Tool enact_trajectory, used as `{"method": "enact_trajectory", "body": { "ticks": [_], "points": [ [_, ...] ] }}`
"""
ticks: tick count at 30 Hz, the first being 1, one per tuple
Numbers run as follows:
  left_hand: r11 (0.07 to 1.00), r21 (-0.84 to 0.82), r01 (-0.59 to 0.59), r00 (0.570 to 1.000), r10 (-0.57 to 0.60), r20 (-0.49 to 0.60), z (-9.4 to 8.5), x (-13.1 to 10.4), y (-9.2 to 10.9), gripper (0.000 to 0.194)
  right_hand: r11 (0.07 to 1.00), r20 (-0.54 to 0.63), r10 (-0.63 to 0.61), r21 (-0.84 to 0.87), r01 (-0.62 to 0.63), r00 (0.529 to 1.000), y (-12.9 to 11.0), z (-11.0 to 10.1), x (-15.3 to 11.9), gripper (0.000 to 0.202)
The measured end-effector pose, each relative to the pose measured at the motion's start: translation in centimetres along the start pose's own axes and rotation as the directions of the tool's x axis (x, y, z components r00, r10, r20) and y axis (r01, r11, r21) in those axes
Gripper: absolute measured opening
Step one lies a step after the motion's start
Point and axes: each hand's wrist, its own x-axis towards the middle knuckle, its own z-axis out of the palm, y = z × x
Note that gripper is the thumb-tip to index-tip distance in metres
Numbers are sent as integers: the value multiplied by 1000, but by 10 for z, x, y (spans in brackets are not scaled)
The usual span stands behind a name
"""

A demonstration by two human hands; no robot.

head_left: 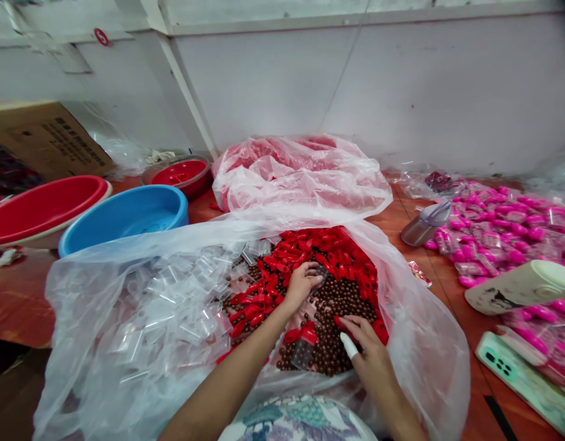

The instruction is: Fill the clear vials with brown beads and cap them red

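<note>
My left hand [301,286] is closed on a small clear plastic container [321,275] above a heap of brown beads [332,300]. Lower right, my right hand [369,349] pinches a red plastic cap [341,322]; a white cover wraps one of its fingers. Between the hands, a clear container with a red top [305,344] lies on the beads. Loose red caps [337,248] are piled behind and left of the beads. Many empty clear containers [172,306] fill the left side of the spread plastic sheet [429,361].
A blue basin [126,214] and a red basin [43,205] stand left. Behind is a plastic bag of red pieces [301,171]. At right are pink-capped containers [503,226], a steel cup [423,226], a white tumbler [516,288] and a phone [516,373].
</note>
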Motion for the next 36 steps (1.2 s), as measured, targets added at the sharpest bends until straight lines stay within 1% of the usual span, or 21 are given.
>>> {"method": "enact_trajectory", "body": {
  "ticks": [5, 7, 9, 11, 13, 16, 19, 21, 23, 25, 27, 29, 32, 34, 36],
  "points": [
    [995, -97, 17, 999, -14, 39, -2, 0, -1, 47, 999, 7, 11, -41, -11, 1000, 6, 2, -2, 49],
    [991, -134, 31, 998, -23, 59, -2, -4, 1, 49, 997, 12, 11, -72, -10, 1000, 7, 1, -2, 54],
    [986, -161, 46, 997, -34, 73, -2, -12, 5, 50, 996, 16, 14, -87, -12, 1000, 5, -3, -1, 53],
    [977, -201, 71, 994, -52, 95, -2, -23, 11, 53, 997, 18, 13, -80, -12, 1000, 1, -8, 1, 47],
    [961, -254, 111, 988, -79, 133, -2, -38, 18, 56, 998, -8, 21, -53, -21, 1000, -2, -14, 4, 40],
    [936, -304, 178, 977, -133, 165, -5, -61, 28, 53, 997, -61, 78, 8, -77, 995, -4, -21, 9, 37],
    [937, -283, 207, 975, -174, 139, -12, -82, 32, 50, 985, -105, 161, 73, -154, 981, -6, -23, 14, 39],
    [950, -241, 198, 977, -171, 126, -17, -94, 33, 49, 976, -119, 190, 131, -174, 975, -8, -21, 18, 41],
    [963, -201, 179, 979, -155, 130, -21, -103, 33, 48, 962, -102, 205, 205, -181, 973, -12, -18, 22, 43],
    [969, -179, 171, 978, -145, 149, -24, -109, 32, 49, 933, -51, 232, 294, -207, 971, -18, -14, 26, 43],
    [969, -170, 176, 974, -147, 174, -25, -114, 31, 50, 891, 23, 250, 387, -240, 968, -24, -10, 29, 42],
    [970, -166, 176, 970, -142, 199, -26, -117, 29, 51, 846, 89, 243, 467, -256, 966, -29, -7, 32, 40],
    [974, -163, 157, 965, -116, 236, -27, -120, 27, 52, 781, 138, 255, 554, -288, 957, -31, -4, 34, 40],
    [973, -176, 151, 966, -107, 237, -28, -121, 26, 51, 724, 165, 294, 605, -332, 941, -32, -2, 34, 42],
    [968, -194, 156, 968, -111, 225, -29, -122, 26, 50, 635, 205, 334, 672, -380, 920, -32, -1, 33, 45]
  ]
}}
